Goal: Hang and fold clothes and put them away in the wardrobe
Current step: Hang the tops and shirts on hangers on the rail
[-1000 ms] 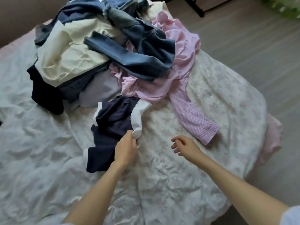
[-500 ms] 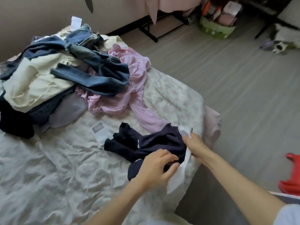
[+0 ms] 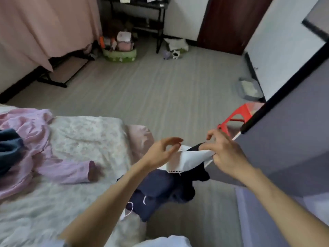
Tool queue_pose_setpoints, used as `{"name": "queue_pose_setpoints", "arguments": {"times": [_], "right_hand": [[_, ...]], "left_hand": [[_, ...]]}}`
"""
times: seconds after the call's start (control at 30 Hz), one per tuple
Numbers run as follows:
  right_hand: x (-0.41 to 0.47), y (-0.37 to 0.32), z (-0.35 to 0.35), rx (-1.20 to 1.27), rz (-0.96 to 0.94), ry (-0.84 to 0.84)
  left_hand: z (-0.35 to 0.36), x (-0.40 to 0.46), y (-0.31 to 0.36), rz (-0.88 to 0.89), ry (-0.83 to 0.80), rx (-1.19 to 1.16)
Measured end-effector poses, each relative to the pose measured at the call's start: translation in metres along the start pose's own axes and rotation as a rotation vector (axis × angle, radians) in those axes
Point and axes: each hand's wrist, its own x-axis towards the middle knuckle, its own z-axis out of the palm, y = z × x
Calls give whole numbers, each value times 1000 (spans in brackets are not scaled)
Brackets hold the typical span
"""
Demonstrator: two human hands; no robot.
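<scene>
While hanging between hands [image 3: 194, 152], navy garment [image 3: 160, 188] droops bedside.

Single head-worn wide-angle view, forward and down, close over hands at bed [image 3: 85, 132] corner.

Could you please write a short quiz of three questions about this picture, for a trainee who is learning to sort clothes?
1. True or false: the navy garment with the white lace-edged collar lies flat on the bed.
2. Which hand grips the collar? A) left hand B) right hand C) neither
3. Fill in: the pink striped shirt lies on the ____.

Key
1. False: it is held up and hangs past the corner of the bed.
2. B: the right hand pinches the white collar; the left hand is beside it with its fingers loose.
3. bed
</scene>
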Motion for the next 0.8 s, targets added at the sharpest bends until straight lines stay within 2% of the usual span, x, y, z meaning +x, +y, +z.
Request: {"name": "queue_pose_setpoints", "arguments": {"times": [0.03,0.1,0.2,0.27,0.4,0.53,0.6,0.67,0.73,0.8], "right_hand": [[-16,21,-11,9,112,81],[-53,59,-35,55,303,130],[-101,107,-59,147,397,259],[-131,130,-71,269,419,321],[-182,157,-100,437,430,268],[-227,177,-138,512,496,122],[-249,183,-159,537,533,84],[-268,186,-175,537,572,46],[-282,185,-185,523,606,35],[-306,187,-192,501,694,96]], "left_hand": [[19,10,14,21,-113,38],[64,26,45,87,-333,135],[128,43,90,212,-520,213],[165,57,116,284,-533,225],[219,91,159,367,-301,203],[263,115,201,542,-389,263],[291,124,229,696,-496,296],[320,125,259,791,-669,334],[346,122,283,803,-877,400],[378,114,305,780,-1099,436]]}}
